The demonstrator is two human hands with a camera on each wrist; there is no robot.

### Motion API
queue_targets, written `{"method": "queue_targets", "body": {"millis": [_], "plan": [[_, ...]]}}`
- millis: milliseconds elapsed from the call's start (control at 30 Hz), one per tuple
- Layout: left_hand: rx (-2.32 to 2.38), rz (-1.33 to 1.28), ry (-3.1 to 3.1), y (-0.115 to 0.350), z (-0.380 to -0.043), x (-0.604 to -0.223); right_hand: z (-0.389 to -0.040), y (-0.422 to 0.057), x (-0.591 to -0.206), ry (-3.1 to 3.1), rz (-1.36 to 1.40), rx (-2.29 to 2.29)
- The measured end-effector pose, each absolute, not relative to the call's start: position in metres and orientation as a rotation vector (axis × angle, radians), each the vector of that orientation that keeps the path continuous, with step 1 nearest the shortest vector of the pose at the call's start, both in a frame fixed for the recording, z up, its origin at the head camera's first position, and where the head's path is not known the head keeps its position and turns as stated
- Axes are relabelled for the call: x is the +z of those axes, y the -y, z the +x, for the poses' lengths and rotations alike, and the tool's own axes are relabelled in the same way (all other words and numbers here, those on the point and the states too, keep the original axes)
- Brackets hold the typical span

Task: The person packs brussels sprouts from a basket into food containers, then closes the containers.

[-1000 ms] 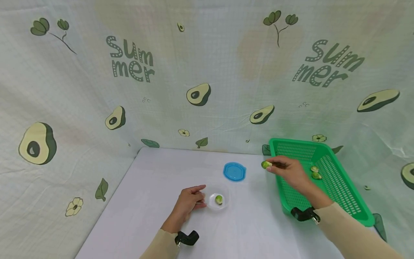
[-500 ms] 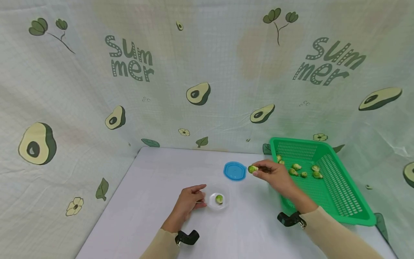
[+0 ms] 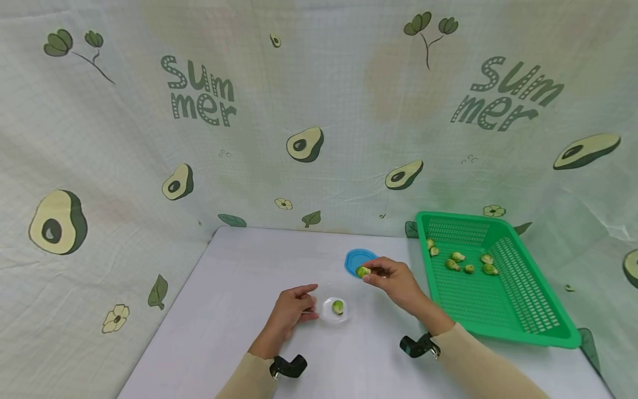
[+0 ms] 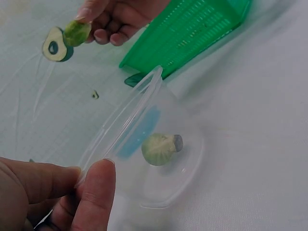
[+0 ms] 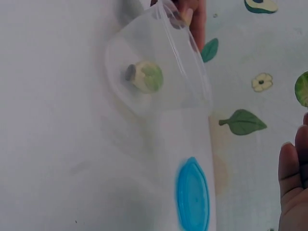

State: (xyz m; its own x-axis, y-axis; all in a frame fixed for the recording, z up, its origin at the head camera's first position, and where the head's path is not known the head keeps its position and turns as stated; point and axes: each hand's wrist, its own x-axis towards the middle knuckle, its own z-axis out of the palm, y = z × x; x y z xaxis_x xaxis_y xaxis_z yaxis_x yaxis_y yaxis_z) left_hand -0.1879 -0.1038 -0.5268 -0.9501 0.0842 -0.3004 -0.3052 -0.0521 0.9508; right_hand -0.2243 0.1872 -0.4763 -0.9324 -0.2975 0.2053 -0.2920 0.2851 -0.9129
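Note:
My left hand (image 3: 291, 311) pinches the rim of a clear plastic container (image 4: 185, 168) standing on the white table. One Brussels sprout (image 3: 338, 307) lies inside it, also plain through the wall in the left wrist view. Between thumb and fingers, my right hand (image 3: 401, 285) holds another Brussels sprout (image 3: 363, 271), up above the table and right of the container. In the head view this held sprout overlaps the near edge of the blue lid (image 3: 356, 258). The right wrist view shows only part of that hand and a sliver of its sprout (image 5: 302, 90).
A green perforated basket (image 3: 483, 302) stands at the right with several Brussels sprouts (image 3: 456, 257) toward its far left part. The blue lid lies behind the container. A cloth (image 3: 349, 100) printed with avocados hangs behind and beside the table.
My right hand has carried its sprout leftward from over the basket's left edge to near the blue lid, uncovering sprouts in the basket. The left hand and container stay in place.

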Motion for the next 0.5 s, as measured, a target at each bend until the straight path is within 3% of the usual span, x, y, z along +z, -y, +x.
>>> {"method": "queue_targets", "body": {"millis": [500], "plan": [[2.082,-0.258,-1.952,0.104,-0.19,-0.527,-0.225,-0.151,-0.508,-2.492,-0.541,-1.822]]}}
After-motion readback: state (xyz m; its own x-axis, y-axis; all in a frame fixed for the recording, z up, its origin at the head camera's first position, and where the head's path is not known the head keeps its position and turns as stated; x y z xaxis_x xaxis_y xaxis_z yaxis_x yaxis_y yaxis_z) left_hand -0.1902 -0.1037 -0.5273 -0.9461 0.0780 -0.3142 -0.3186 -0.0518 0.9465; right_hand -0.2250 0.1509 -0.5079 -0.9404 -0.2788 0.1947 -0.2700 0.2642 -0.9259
